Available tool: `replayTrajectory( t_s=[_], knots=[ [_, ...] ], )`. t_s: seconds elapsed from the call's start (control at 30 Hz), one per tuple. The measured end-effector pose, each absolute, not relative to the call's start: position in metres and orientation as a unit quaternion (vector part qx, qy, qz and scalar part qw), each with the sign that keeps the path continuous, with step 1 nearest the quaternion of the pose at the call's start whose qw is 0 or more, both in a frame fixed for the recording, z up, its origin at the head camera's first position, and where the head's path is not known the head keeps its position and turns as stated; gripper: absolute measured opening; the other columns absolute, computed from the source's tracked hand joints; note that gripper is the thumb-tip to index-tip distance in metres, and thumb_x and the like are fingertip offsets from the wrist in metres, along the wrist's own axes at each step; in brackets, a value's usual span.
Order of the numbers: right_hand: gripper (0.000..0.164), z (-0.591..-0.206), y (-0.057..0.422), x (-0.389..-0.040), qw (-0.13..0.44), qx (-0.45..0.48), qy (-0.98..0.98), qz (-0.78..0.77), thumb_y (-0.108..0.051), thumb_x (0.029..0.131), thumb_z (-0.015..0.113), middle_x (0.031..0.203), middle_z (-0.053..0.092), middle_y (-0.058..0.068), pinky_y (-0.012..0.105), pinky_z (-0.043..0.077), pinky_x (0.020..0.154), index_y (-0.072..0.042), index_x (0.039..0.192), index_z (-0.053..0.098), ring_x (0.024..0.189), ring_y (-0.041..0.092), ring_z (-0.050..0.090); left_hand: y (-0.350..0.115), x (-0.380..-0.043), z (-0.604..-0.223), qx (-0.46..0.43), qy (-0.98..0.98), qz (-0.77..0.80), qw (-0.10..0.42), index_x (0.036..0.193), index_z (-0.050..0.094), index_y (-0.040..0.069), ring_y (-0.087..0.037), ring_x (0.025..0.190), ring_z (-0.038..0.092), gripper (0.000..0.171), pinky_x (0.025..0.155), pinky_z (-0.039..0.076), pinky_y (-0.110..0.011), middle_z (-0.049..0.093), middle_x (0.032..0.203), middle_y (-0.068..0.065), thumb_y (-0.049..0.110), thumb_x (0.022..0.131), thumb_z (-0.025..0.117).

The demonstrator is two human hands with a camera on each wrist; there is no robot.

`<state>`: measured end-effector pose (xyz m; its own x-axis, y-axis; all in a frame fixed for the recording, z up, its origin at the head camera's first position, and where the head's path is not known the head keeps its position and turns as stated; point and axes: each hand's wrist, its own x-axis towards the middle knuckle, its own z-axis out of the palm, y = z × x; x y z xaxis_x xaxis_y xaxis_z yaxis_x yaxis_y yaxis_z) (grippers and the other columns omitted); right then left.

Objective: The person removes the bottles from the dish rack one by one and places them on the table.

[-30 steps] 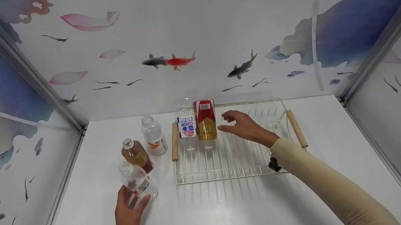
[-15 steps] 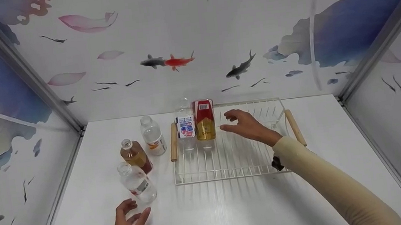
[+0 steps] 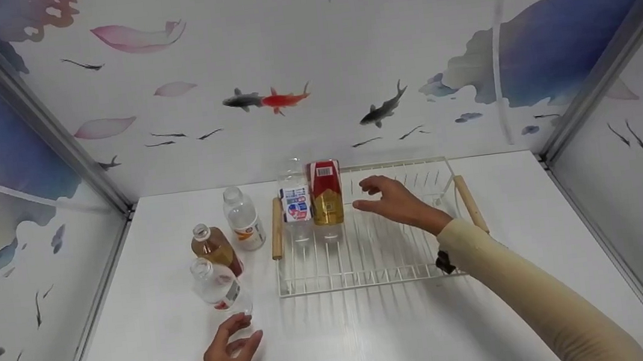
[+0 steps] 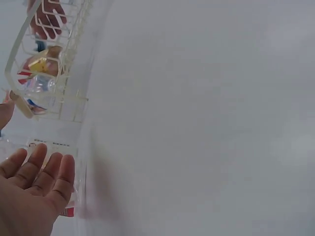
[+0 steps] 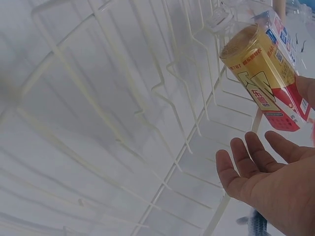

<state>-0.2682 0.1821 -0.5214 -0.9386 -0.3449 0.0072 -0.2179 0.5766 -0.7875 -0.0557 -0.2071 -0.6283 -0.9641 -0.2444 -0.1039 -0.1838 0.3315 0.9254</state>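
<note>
My left hand [image 3: 231, 357] is just in front of a clear empty bottle [image 3: 217, 286], thumb and fingers apart and nothing held. In the left wrist view its fingers [image 4: 63, 182] partly cover that bottle; whether they touch it cannot be told. Over the white wire rack [image 3: 370, 286] hovers my right hand [image 3: 396, 202], empty, fingers loosely bent. Nearest to it is a bottle with a red and gold label [image 3: 326, 195], neck toward me, in the rack. Beside that one lies a clear bottle with a blue and white label [image 3: 297, 204].
A brown-tinted bottle [image 3: 217, 250] and a clear bottle with an orange and white label [image 3: 245, 219] stand left of the rack. Wooden handles [image 3: 276, 231] rise at both rack sides. A printed wall panel [image 3: 311, 36] closes off the back of the table.
My left hand has let go of the clear bottle, drawn back toward me, then shifted right in front of it. My right hand has barely moved.
</note>
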Motion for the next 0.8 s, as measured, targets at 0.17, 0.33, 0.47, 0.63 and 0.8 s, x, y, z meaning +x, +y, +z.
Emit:
replayTrajectory(
  t_s=[0.17,0.33,0.47,0.63,0.8],
  knots=[
    [0.065,-0.522,0.182,-0.268,0.075,-0.158,0.884,-0.434,-0.037,0.106,0.075,0.155,0.058,0.024,0.061,0.046,0.121,0.002,0.155,0.055,0.143,0.045,0.055,-0.2,-0.061,-0.626,0.084,-0.815,-0.573,0.008,0.151,0.061,0.005,-0.031,0.141,0.062,0.059,0.108,0.06,-0.039,0.069,0.148,-0.01,0.014,0.098,0.086],
    [0.065,-0.521,0.18,-0.267,0.075,-0.157,0.883,-0.436,-0.038,0.106,0.075,0.155,0.059,0.023,0.061,0.047,0.12,0.001,0.155,0.056,0.142,0.043,0.056,-0.195,-0.067,-0.622,0.044,-0.812,-0.582,0.003,0.157,0.057,0.007,-0.036,0.149,0.055,0.07,0.114,0.056,-0.048,0.061,0.158,-0.013,0.02,0.096,0.088],
    [0.066,-0.522,0.179,-0.267,0.074,-0.158,0.885,-0.432,-0.039,0.106,0.075,0.155,0.058,0.024,0.061,0.047,0.12,0.001,0.155,0.056,0.141,0.043,0.056,-0.191,-0.071,-0.62,0.021,-0.813,-0.582,0.003,0.162,0.051,0.007,-0.039,0.154,0.049,0.078,0.116,0.054,-0.051,0.053,0.166,-0.015,0.023,0.096,0.089],
    [0.067,-0.523,0.176,-0.268,0.084,-0.151,0.887,-0.429,-0.04,0.106,0.074,0.158,0.057,0.022,0.06,0.047,0.12,-0.001,0.157,0.054,0.143,0.041,0.055,-0.186,-0.078,-0.616,-0.009,-0.813,-0.582,-0.006,0.166,0.045,0.007,-0.041,0.158,0.043,0.084,0.12,0.05,-0.055,0.045,0.171,-0.017,0.023,0.096,0.089],
    [0.069,-0.525,0.171,-0.27,0.092,-0.149,0.884,-0.433,-0.04,0.106,0.074,0.157,0.057,0.023,0.06,0.047,0.12,0.0,0.158,0.053,0.143,0.042,0.055,-0.18,-0.087,-0.611,-0.021,-0.811,-0.584,-0.018,0.169,0.039,0.008,-0.042,0.162,0.035,0.091,0.123,0.045,-0.057,0.037,0.176,-0.016,0.03,0.096,0.089]
  ],
)
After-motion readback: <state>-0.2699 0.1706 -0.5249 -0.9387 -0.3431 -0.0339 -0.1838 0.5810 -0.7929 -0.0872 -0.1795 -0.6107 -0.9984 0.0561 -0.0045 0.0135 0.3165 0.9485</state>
